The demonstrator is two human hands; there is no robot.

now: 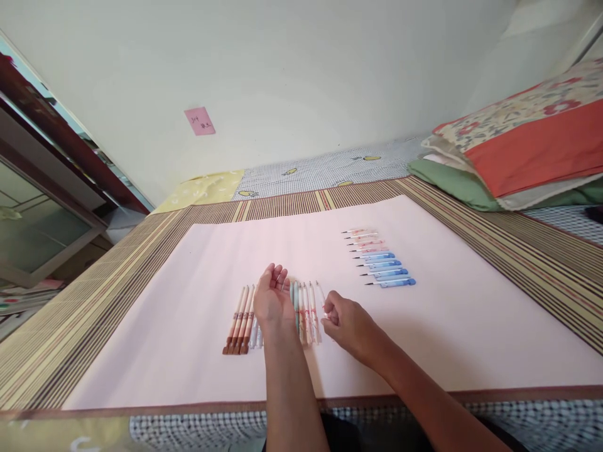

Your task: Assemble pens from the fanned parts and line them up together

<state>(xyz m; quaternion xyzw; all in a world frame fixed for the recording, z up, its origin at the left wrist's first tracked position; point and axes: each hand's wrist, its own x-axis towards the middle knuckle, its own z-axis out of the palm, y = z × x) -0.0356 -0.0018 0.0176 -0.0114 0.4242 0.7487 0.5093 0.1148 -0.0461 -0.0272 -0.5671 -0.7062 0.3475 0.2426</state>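
My right hand is closed, its thumb and fingertips pinching a slim white pen at the right end of a row of pens. To its left, my left hand is palm up above the row. Its fingers are apart and slightly curled, with nothing visible in them. Pink pens with brown ends lie side by side left of this hand, beside some clear-looking pens that it partly covers. Between my hands are pale green pens and white pens with red patterns.
A second column of dark-tipped blue pens and pinkish pens lies farther right. All rest on a pale pink sheet over a striped mat. Folded bedding is piled at the right. A pink note sticks to the wall.
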